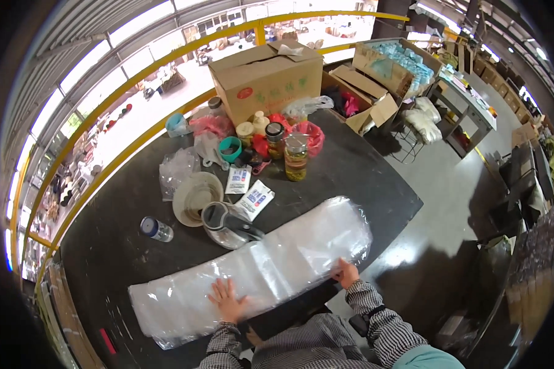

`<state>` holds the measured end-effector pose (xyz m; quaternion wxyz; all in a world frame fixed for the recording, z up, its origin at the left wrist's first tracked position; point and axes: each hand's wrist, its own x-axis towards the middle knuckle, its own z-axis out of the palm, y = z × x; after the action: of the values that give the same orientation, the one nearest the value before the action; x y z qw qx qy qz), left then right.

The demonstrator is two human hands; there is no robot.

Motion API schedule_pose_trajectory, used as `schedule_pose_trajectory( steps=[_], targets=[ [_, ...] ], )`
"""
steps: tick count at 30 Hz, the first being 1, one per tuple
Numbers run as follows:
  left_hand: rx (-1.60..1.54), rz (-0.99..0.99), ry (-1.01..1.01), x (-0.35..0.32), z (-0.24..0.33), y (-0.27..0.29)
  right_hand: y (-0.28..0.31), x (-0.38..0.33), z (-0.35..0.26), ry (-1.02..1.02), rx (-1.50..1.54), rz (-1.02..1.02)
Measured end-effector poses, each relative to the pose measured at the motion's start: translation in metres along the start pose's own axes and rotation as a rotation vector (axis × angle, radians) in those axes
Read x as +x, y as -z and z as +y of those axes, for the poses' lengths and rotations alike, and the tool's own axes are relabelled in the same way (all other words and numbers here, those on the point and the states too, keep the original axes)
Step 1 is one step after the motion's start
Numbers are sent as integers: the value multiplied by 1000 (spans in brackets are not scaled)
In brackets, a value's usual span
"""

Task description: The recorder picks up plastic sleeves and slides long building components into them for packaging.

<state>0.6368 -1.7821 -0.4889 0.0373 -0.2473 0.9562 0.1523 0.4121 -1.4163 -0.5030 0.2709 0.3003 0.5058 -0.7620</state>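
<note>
A long, flat stack of clear plastic bags (289, 253) lies slantwise across the near part of the dark table. My left hand (229, 300) rests on its near edge, palm down with fingers spread. Farther right, my right hand (347, 273) has its fingers closed at the near edge of the same stack, pinching the plastic. Just beyond the stack stands a kettle (224, 226) with a dark lid and handle, touching or nearly touching the plastic. A small clear jar with a blue lid (157, 229) lies to the left of the kettle.
Behind the kettle are a pale basin (197, 195), white packets (253, 200), a teal cup (230, 149) and lidded jars (295, 157). A large cardboard box (268, 83) stands at the table's far edge, by a yellow railing (166, 58). A red strip (108, 341) lies near left.
</note>
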Motion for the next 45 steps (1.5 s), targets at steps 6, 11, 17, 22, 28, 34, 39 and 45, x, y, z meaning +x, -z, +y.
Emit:
schedule_pose_trajectory(
  steps=[6, 11, 17, 22, 28, 34, 39, 45],
  targets=[
    [-263, 307, -452, 50, 149, 30, 43, -15, -54, -283, -154, -73],
    [-460, 129, -635, 141, 325, -14, 137, -64, -87, -24, -365, -56],
    [-287, -71, -302, 199, 398, -86, 224, -86, -79, -23, -401, 90],
    [120, 130, -555, 173, 398, -67, 263, -86, -107, -46, -335, 177],
    [-17, 269, -417, 189, 383, -130, 276, -18, -187, 42, -671, -27],
    [25, 341, -300, 199, 426, -112, 294, 40, -309, 190, -720, -15],
    [-164, 375, -288, 168, 411, -43, 275, 74, -335, 175, -719, -91],
    [-590, 263, -424, 121, 388, 72, 159, 54, -305, 855, -1087, -380]
  ],
)
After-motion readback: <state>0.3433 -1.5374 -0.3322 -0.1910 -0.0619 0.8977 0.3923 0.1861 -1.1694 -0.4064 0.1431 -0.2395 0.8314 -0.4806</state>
